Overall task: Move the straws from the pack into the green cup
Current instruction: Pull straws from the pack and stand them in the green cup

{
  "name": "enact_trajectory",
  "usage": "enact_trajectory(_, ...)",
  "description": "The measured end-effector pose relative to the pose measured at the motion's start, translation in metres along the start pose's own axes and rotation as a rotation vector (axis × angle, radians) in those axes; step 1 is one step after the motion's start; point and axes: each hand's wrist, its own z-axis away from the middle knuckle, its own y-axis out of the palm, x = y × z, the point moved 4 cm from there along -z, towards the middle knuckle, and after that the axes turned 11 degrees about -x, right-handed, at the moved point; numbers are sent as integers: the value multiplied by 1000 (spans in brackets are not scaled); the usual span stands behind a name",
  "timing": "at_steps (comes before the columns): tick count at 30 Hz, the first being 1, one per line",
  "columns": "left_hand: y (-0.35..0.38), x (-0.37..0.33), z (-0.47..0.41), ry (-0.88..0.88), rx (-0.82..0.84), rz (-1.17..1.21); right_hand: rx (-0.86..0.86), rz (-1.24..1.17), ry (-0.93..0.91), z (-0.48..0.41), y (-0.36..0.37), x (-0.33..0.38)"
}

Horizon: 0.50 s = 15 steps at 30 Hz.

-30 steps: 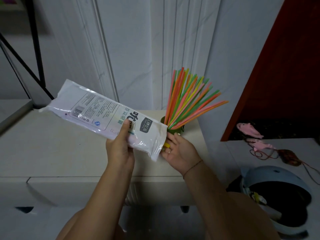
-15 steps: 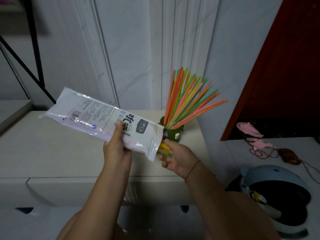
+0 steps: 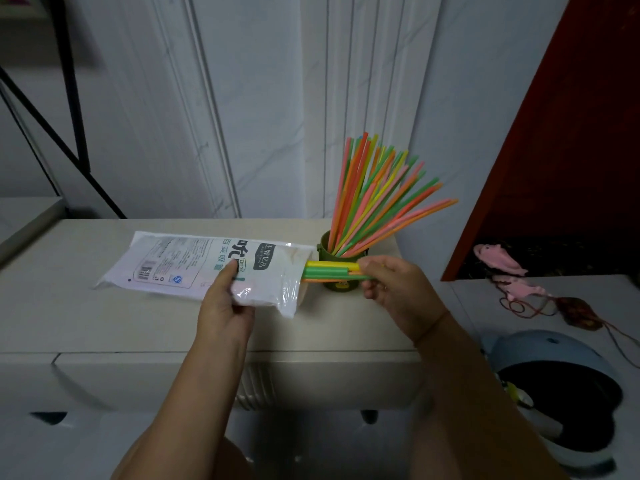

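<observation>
My left hand (image 3: 225, 306) grips the white plastic straw pack (image 3: 194, 265), which lies almost level just above the cabinet top, its open end to the right. My right hand (image 3: 394, 289) pinches a few straws (image 3: 329, 270), yellow, green and orange, that stick partway out of that open end. Right behind them stands the small green cup (image 3: 325, 245), holding several colourful straws (image 3: 377, 199) that fan up and to the right. The pulled straws hide the cup's front.
The cream cabinet top (image 3: 121, 323) has a front edge near my wrists. White wall panels rise behind the cup. To the right, a lower white surface carries pink toys (image 3: 500, 263), a cord and a blue bowl-shaped object (image 3: 561, 386). A black metal frame (image 3: 72, 98) stands at far left.
The pack has dropped from a raised tilt to nearly level over the cabinet. My right hand has closed on straws at the open end and drawn them partway out to the right.
</observation>
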Motion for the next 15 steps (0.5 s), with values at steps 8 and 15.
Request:
enact_trajectory(8,3,20,8,-85,-41,17,59,-260,21,8,25,-22)
enact_trajectory(15,1,13,7,-62,-52,26,-44,-298,-38,3,19,-16)
